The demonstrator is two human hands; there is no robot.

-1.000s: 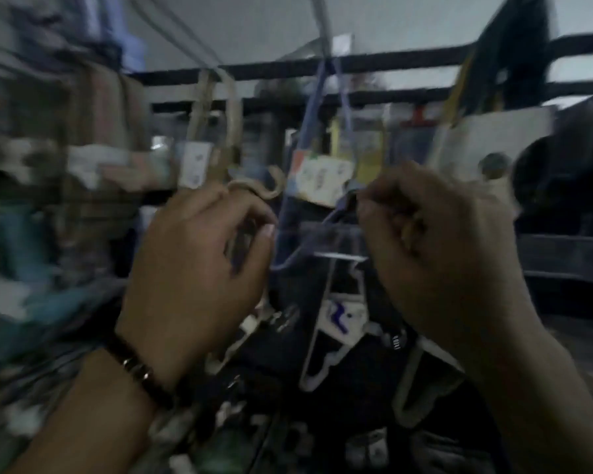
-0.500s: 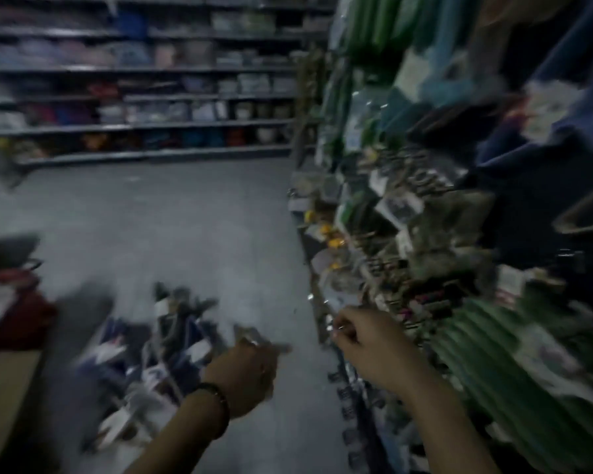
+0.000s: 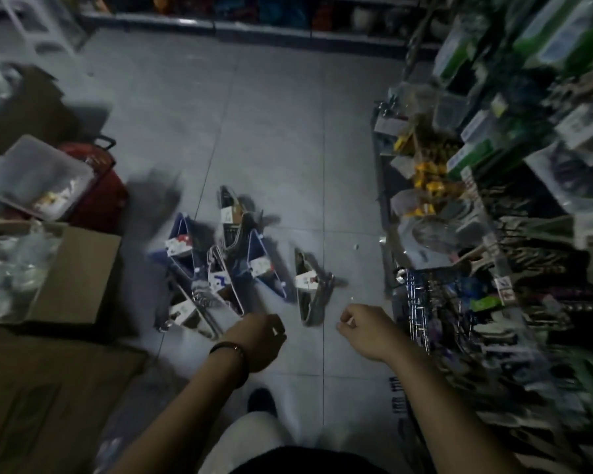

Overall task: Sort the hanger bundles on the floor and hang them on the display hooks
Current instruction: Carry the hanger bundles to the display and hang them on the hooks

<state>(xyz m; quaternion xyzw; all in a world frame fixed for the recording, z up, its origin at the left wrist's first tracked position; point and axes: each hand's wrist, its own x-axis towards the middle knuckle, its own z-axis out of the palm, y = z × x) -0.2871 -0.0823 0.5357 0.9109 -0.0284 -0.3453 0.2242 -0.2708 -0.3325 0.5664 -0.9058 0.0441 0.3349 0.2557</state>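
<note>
Several hanger bundles with white paper labels lie in a loose pile on the grey tiled floor. One grey bundle lies apart to the right of the pile. My left hand, a dark band on its wrist, hovers curled just above the pile's near edge and holds nothing. My right hand is loosely closed above the floor, right of the single bundle and next to the display rack. The rack's hooks carry hung goods along the right side.
Cardboard boxes stand at the left, one with clear containers inside. A red basket with a clear tub on it sits behind them. Shelves run across the far end of the aisle. My foot is on the floor below my hands.
One second ago both hands were up at a display hook, pinching a hanger bundle's loop. The view has swung down to the floor and both hands have dropped, empty, toward the pile.
</note>
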